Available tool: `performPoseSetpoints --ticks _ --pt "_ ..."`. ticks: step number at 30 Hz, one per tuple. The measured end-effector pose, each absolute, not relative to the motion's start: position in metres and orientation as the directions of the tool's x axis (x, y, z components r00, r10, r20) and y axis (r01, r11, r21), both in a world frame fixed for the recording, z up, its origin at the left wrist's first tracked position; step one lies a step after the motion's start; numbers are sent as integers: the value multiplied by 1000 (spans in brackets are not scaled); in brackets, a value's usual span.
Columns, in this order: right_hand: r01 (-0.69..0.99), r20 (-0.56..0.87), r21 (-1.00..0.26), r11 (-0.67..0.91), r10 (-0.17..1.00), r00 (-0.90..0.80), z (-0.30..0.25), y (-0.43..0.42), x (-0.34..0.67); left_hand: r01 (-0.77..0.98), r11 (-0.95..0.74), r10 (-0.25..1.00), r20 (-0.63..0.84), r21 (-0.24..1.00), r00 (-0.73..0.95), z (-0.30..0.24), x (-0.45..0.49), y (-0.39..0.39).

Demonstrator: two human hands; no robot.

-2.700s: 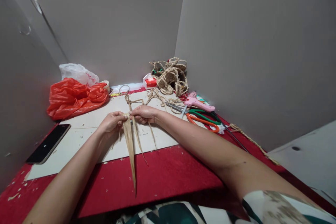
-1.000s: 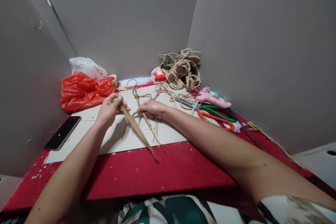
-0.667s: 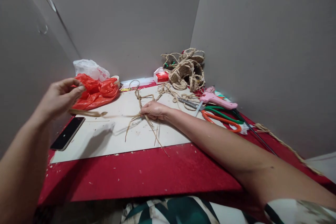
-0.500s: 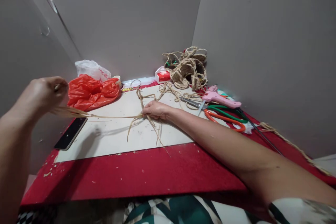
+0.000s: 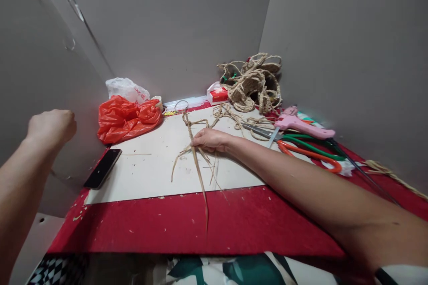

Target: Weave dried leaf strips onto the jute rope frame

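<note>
My right hand (image 5: 212,139) rests on the white board (image 5: 147,173), fingers pinched on a bundle of dry straw strands (image 5: 197,173). The strands fan out toward me; the longest reaches over the red tabletop (image 5: 167,227). A twisted cord (image 5: 187,121) runs from the pinch toward the back wall. My left hand (image 5: 51,126) is raised well to the left, off the table's edge, closed in a fist seen from the back. Nothing shows in it, and the inside of the fist is hidden.
A black phone (image 5: 103,168) lies at the board's left edge. Red bag (image 5: 129,116) and white bag (image 5: 125,89) sit back left. Jute rope pile (image 5: 254,82), small red box (image 5: 218,94), pink glue gun (image 5: 301,125) and scissors (image 5: 310,151) are back right. Grey walls close in.
My left hand pulled a wide straw strip out to the left and up, away from the bundle; the strip is no longer stretched between my hands. My right hand stayed on the bundle.
</note>
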State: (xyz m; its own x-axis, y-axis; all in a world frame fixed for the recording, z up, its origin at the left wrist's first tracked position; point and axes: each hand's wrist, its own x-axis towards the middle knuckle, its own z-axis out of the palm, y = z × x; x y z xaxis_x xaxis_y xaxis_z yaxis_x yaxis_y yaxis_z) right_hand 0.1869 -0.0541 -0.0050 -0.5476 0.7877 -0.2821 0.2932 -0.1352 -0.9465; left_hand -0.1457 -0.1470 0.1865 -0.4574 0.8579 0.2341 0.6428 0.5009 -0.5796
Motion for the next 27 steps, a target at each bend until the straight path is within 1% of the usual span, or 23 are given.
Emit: performPoseSetpoints --ticks 3,7,8,10,11,12,13,14,16,17,18,20,22,25,27 --pt "229 -318 -947 -223 736 -597 -4 -52 189 724 449 894 268 -524 -360 175 -127 -135" --pt "186 -330 -943 -276 701 -633 -6 -49 192 840 279 959 179 -466 -219 135 -93 -113" --pt "179 -330 -942 -282 694 -640 -7 -48 192 856 242 967 181 -457 -177 122 -84 -108" --pt "164 -326 -942 -292 684 -653 -8 -46 192 903 114 966 260 -414 -2 97 -63 -101" --pt "155 -323 -942 -297 679 -659 -9 -46 192 938 56 962 269 -341 40 85 -50 -100" --pt "145 -320 -942 -304 675 -665 -10 -45 192 980 -6 964 259 -201 59 73 -37 -101" --pt "134 -318 -940 -313 669 -672 -10 -45 191 996 -87 969 230 -22 90 61 -23 -103" --pt "120 -315 -939 -322 665 -677 -10 -45 191 975 -145 979 164 167 117 50 -9 -105" --pt "94 -303 -939 -331 664 -683 -11 -46 190 841 -134 988 7 523 153 29 14 -111" --pt "84 -295 -941 -329 671 -680 -11 -46 189 751 -88 984 -60 654 167 20 23 -113" --pt "77 -288 -943 -323 680 -674 -12 -47 188 669 -37 982 -96 743 161 12 30 -115" --pt "78 -282 -948 -310 695 -661 -12 -47 187 502 44 984 -125 864 130 -2 35 -115" --pt "91 -283 -950 -298 706 -649 -13 -48 186 351 101 983 -149 931 110 -13 33 -112" --pt "104 -275 -955 -276 707 -652 -14 -47 184 183 141 979 -164 973 120 -21 27 -110" --pt "97 -259 -961 -260 709 -656 -16 -47 182 133 130 980 -148 983 135 -22 25 -111"
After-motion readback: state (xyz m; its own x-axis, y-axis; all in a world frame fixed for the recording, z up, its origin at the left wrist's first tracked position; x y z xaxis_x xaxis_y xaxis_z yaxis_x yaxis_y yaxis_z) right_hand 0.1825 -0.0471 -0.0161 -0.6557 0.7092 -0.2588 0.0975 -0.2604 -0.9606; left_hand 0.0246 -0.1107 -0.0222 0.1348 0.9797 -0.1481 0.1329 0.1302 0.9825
